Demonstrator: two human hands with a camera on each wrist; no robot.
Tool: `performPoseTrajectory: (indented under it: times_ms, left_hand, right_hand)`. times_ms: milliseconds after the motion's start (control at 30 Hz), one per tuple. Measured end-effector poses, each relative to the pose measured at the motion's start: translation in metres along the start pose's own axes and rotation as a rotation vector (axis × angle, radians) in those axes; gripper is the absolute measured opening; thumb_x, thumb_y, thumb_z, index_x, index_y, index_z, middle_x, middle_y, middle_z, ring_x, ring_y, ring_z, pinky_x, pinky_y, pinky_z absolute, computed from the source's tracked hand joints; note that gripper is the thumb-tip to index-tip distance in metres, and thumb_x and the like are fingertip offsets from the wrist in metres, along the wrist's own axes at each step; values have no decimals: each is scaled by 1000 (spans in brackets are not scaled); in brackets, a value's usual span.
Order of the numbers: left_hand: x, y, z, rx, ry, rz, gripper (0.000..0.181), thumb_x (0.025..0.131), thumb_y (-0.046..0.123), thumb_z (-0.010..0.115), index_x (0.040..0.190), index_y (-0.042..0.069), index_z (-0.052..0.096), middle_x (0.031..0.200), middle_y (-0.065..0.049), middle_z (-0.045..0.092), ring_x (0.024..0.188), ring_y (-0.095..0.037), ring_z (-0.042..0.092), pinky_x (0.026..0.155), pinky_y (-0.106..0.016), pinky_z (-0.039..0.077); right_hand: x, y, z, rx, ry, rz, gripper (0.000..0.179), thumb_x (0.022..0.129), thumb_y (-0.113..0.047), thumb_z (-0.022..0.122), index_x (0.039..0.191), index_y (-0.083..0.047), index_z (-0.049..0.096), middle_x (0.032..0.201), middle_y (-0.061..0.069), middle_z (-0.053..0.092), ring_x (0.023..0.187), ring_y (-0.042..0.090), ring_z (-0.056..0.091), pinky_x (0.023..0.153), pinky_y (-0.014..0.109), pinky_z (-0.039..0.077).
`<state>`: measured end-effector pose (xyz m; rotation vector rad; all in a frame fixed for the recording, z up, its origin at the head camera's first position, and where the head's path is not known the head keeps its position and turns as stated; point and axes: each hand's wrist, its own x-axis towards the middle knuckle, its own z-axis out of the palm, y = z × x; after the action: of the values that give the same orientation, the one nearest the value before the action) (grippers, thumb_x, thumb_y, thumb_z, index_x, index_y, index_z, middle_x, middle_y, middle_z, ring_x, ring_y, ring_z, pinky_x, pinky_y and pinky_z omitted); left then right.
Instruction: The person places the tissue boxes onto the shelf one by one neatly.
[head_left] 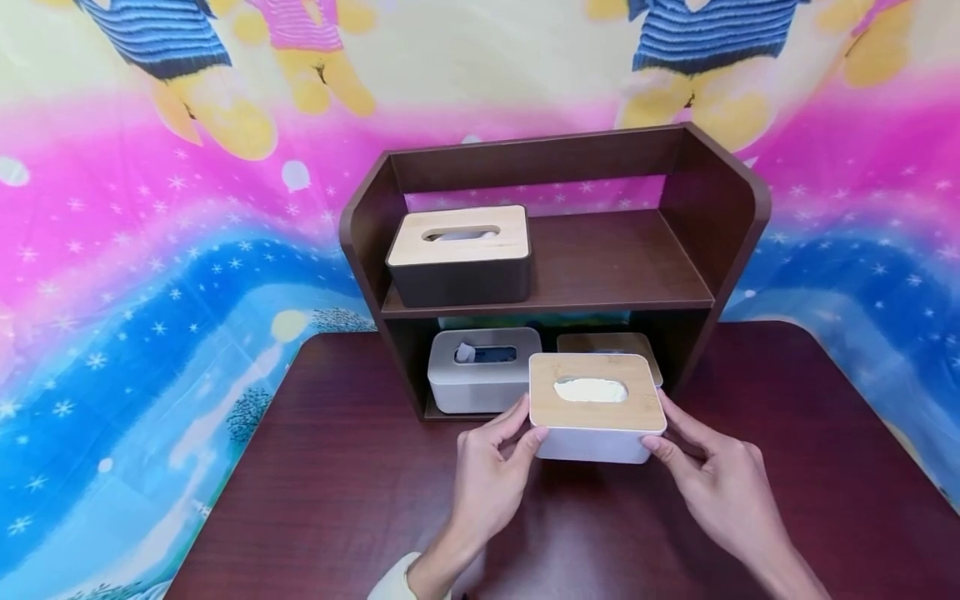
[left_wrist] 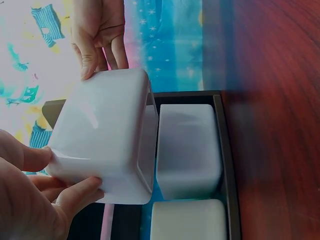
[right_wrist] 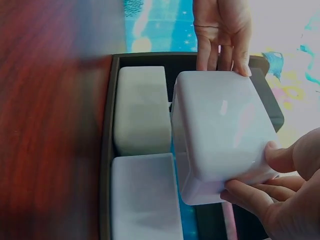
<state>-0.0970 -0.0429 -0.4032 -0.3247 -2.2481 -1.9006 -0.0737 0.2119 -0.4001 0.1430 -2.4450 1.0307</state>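
A white tissue box with a light wooden lid is held up between both hands, in front of the lower shelf. My left hand grips its left end, thumb on the near corner. At the opposite end, my right hand pinches the box with thumb and fingers. White tissue shows in the lid's oval slot. Both wrist views show the box's smooth white body, in the left one and the right one. Behind it, a brown-lidded box is partly hidden on the lower shelf.
A dark brown two-tier shelf stands at the back of the reddish table. On its upper tier, at the left, sits a black tissue box with a wooden lid. A grey tissue box occupies the lower tier's left side.
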Motion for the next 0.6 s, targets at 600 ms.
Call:
performPoseTrajectory:
  times_ms: [600]
  left_hand:
    - [13,36,1,10,1,94,51,98,16,80,146,11,63,149,-5,63,131,-13,66,98,-34,60]
  right_hand:
    - [17,-26,-28,32,69,-61,65,89,-7,87,149,-18,65,116,23,79,96,-34,55,69,0,46]
